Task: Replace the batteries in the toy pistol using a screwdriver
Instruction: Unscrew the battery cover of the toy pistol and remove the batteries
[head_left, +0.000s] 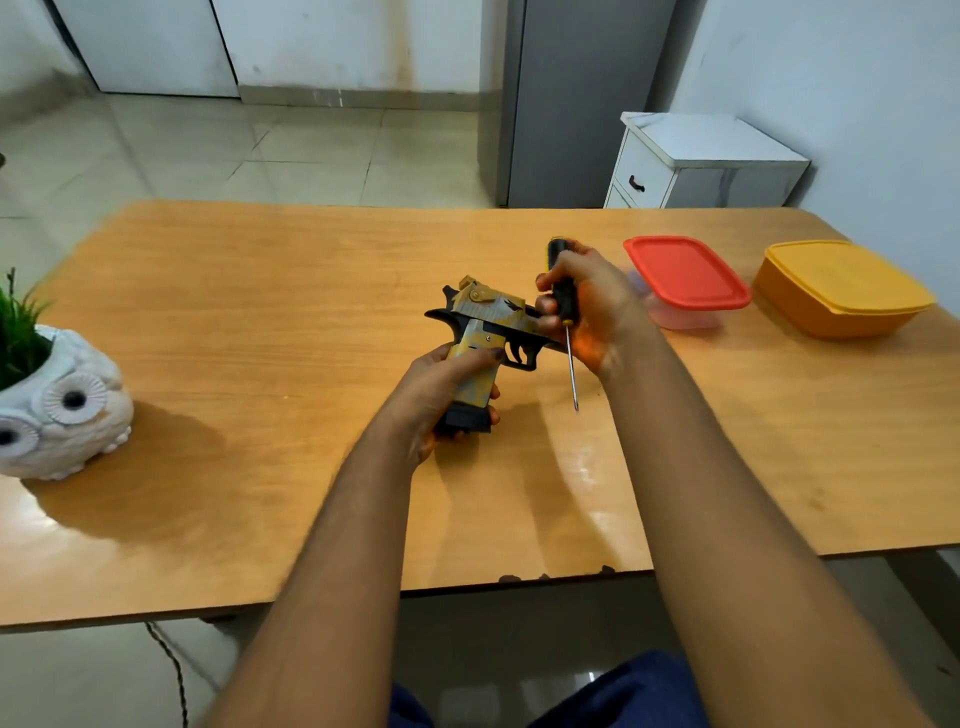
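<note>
A yellow, grey and black toy pistol (488, 322) is held above the middle of the wooden table (260, 322). My left hand (441, 395) wraps its grip from the left, the black magazine base showing below my fingers. My right hand (587, 306) holds the front of the pistol with its fingertips. The same hand also clasps a black and yellow screwdriver (565, 312), handle up and thin metal shaft pointing down toward the table. The screwdriver tip touches nothing.
A clear box with a red lid (685, 275) and a yellow lidded box (841, 286) stand at the right of the table. A white owl planter (62, 405) with green grass sits at the left edge. A white drawer cabinet (696, 161) stands beyond.
</note>
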